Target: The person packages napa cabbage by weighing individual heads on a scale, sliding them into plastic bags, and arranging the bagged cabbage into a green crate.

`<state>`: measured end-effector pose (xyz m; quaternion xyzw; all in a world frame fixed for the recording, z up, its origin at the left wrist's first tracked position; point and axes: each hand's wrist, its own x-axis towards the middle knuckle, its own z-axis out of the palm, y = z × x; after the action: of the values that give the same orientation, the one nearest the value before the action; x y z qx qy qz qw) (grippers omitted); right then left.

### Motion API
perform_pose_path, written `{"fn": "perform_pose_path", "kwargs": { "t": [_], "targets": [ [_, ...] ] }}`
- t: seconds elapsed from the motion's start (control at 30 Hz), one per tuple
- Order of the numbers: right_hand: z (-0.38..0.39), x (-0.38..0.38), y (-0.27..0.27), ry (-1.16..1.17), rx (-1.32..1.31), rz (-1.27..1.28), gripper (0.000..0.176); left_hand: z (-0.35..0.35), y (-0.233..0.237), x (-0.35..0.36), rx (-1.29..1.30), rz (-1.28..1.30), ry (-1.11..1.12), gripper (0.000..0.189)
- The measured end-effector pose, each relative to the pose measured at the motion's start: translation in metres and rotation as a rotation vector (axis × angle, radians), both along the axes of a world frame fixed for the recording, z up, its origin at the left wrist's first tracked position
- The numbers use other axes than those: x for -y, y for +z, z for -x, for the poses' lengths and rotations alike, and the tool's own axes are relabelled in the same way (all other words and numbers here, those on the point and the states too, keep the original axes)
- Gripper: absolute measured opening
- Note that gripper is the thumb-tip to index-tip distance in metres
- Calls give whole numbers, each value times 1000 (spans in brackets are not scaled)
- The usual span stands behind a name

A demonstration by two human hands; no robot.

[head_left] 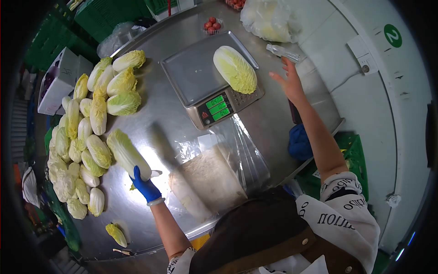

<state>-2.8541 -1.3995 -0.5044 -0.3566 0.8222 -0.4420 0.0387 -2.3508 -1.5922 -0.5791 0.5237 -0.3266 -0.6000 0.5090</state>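
Observation:
My left hand (146, 186), in a blue glove, grips the base end of a long napa cabbage (125, 153), which is tilted over the steel table. A second napa cabbage (235, 68) lies across the right side of the scale (196, 73), overlapping its keypad; green digits glow on the display. Bare and empty, my right hand (288, 80) reaches out with fingers apart, right of the scale. Its fingertips are right by a small clear plastic bottle (284, 52). Below the scale lies a stack of clear plastic bags (214, 178).
A large heap of napa cabbages (86, 141) covers the table's left side. One small cabbage (116, 235) lies near the front edge. Tomatoes in a punnet (212, 26) and a filled plastic bag (269, 20) stand at the back. A blue bundle (299, 141) sits at the right edge.

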Motion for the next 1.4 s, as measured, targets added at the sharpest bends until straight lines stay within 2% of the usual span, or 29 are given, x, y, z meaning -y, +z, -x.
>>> {"fn": "perform_pose_path", "kwargs": {
  "t": [0.07, 0.1, 0.27, 0.4, 0.5, 0.6, 0.7, 0.8, 0.87, 0.93, 1.0, 1.07, 1.13, 1.17, 1.2, 1.23, 1.27, 1.3, 1.33, 1.4],
  "targets": [
    [-6, 14, 3, 3, -5, -23, 80, 27, 18, 2, 31, 29, -74, 44],
    [-7, 21, 3, 2, -6, -35, 81, 40, 24, 6, 62, 54, -117, 57],
    [-11, 58, -5, 47, 1, -67, 91, 116, 48, 33, 11, 161, -283, 56],
    [-20, 91, -7, 84, 18, -167, 100, 190, 69, 43, 143, 303, -376, 67],
    [-28, 109, -30, 113, -109, -363, 100, 242, 55, 56, 321, 470, -419, 79],
    [-18, 114, -27, 122, 59, -425, 101, 285, 36, 58, 463, 659, -463, 86],
    [2, 100, -50, 107, 419, -51, 100, 304, 28, 50, 745, 752, -513, 88],
    [-28, 53, -29, 125, 1094, 283, 85, 298, 34, 39, 1054, 705, -684, 89],
    [-59, 12, -37, 197, 1484, 413, 73, 278, 25, 32, 975, 789, -684, 90],
    [-103, -28, -36, 167, 1794, 363, 72, 242, 22, 22, 798, 909, -593, 87],
    [-155, -58, -32, 256, 1795, 300, 75, 178, 30, 7, 775, 931, -600, 78],
    [-204, -76, -31, 350, 1713, 246, 80, 102, 27, -19, 735, 656, -467, 71],
    [-238, -82, -18, 462, 1528, 45, 86, 6, -16, -48, 866, 414, -364, 68],
    [-252, -83, -22, 544, 1399, 15, 90, -21, -24, -74, 961, 435, -286, 65],
    [-266, -81, -23, 568, 1303, -19, 90, -49, -31, -91, 1129, -63, -448, 60],
    [-280, -79, -23, 591, 1206, -57, 91, -87, -72, -113, 1185, 9, -609, 52],
    [-293, -77, -24, 615, 1110, -99, 91, -93, -78, -138, 821, -227, -659, 42],
    [-308, -76, -44, 608, 841, -103, 94, -85, -68, -159, 559, -362, -615, 31],
    [-320, -76, -42, 574, 654, -223, 95, -84, -68, -171, 543, -298, -633, 24],
    [-336, -71, -39, 489, 262, -441, 96, -79, -66, -177, 488, -221, -630, 24]
  ]
}}
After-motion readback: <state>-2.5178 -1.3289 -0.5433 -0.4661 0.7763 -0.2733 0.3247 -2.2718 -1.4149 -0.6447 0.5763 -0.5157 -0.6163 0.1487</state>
